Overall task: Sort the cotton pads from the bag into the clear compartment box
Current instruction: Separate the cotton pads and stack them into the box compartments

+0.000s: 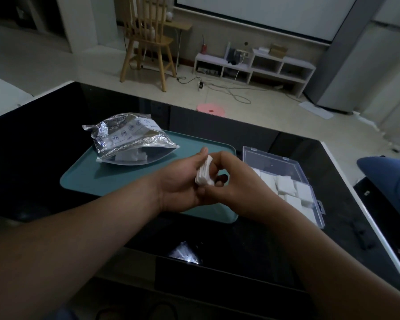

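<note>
White cotton makes up the small stack point(204, 173) held between both hands above the near part of the teal tray point(116, 179); the left hand point(183, 183) has its grip closed on the stack from one side, thumb up along the top edge; the right hand point(236, 181) curls its fingers round the other side, so both grips are closed on the same pads and neither is free. The foil bag point(125, 137) lies at the far left of the tray, and a few loose pads point(129, 155) show through its clear side; the clear box point(270, 159) sits on the dark surface point(32, 146) just right of the tray, its nearer compartments already filled with pads point(286, 185), its far end seemingly bare. The step looks like squaring or splitting the stack before it goes into the box; to do it well, press lightly, since cotton squashes and fans out; even the edges first; let one hand take the whole stack before the other lets go; then carry it right and set it flat into a free compartment, clear of the dividers.
</note>
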`<state>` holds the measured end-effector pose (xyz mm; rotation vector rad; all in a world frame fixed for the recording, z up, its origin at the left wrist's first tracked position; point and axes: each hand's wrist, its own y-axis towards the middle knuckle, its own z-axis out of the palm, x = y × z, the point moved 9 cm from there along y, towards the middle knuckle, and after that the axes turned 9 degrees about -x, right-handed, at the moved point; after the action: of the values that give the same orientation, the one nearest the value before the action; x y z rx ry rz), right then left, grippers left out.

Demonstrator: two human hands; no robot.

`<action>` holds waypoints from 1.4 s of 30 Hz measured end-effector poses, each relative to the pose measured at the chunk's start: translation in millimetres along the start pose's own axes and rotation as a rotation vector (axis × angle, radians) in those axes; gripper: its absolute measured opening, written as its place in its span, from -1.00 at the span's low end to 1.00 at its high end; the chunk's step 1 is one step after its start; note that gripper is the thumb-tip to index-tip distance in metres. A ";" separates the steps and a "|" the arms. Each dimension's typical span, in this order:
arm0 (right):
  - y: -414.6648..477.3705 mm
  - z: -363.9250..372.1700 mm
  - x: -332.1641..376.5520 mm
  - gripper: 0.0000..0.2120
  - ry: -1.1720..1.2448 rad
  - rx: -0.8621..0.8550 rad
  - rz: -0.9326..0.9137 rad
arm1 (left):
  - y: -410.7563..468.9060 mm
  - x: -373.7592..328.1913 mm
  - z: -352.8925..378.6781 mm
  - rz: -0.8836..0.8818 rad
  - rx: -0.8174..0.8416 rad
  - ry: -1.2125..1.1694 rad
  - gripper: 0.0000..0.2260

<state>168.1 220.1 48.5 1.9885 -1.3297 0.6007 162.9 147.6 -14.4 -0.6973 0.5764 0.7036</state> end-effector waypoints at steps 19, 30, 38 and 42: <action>-19.7 -6.6 -21.0 -0.64 -0.063 -0.090 -0.004 | 14.5 25.3 17.3 -0.018 -0.048 0.073 -0.57; 8.5 -23.6 -43.6 -0.81 0.026 -0.280 0.201 | 1.2 -46.3 -47.3 0.221 -0.434 -0.091 -0.94; 35.9 28.3 -52.5 -0.80 -0.327 -0.054 0.186 | -19.0 -70.3 -101.6 0.218 -0.593 -0.052 -0.87; 49.4 58.4 -47.3 -0.64 -0.307 -0.036 0.183 | -21.2 -73.8 -104.7 0.213 -0.605 -0.045 -0.86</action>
<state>105.3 193.5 -10.0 2.0004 -1.7084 0.3576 107.0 30.6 -22.8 -1.1875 0.3964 1.1089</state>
